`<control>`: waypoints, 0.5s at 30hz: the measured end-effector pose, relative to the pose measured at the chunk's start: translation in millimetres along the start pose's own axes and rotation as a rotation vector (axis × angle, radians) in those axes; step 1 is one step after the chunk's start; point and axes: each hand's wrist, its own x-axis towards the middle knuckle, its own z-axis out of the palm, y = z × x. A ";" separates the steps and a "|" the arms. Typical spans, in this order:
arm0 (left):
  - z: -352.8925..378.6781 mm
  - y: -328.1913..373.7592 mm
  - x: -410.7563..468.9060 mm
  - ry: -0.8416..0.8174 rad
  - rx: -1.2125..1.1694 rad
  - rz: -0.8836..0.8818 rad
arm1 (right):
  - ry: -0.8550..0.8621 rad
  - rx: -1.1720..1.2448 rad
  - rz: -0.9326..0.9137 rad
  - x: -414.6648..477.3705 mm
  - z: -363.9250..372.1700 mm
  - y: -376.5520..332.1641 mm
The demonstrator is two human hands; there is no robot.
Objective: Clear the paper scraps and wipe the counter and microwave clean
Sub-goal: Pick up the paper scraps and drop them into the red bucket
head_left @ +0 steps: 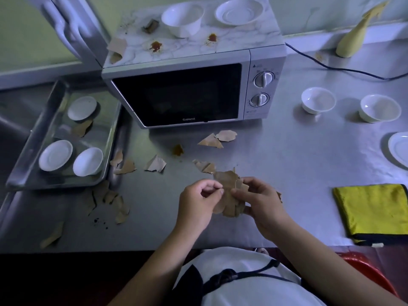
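Note:
A bunch of brown paper scraps [227, 195] is held above the steel counter [287, 164]. My right hand [262, 204] grips the bunch from the right, and my left hand [198, 199] pinches its left edge with curled fingers. Several more loose scraps [154, 164] lie on the counter in front of the silver microwave [176, 93] and near the counter's front left. Brown stains [156, 46] and a scrap [117, 46] mark the microwave's top. A folded yellow cloth [375, 210] lies at the right front.
A metal tray [28, 164] at the left holds three white dishes and a scrap. Two white bowls [183, 18] stand on the microwave, two more [318, 102] and a plate sit on the counter's right. A black cord [342, 69] runs behind. A red bin [371, 272] stands below.

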 end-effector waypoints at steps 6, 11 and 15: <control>-1.3 3.3 6.4 -0.229 -0.047 0.081 | 0.078 -0.006 0.015 -1.3 -2.3 -1.7; -11.8 -17.1 44.1 -0.165 -0.088 -0.060 | 0.243 0.018 -0.016 -6.5 -10.1 -3.3; -13.2 -44.8 94.3 -0.207 0.344 -0.065 | 0.351 0.047 -0.035 -15.7 -14.9 -0.6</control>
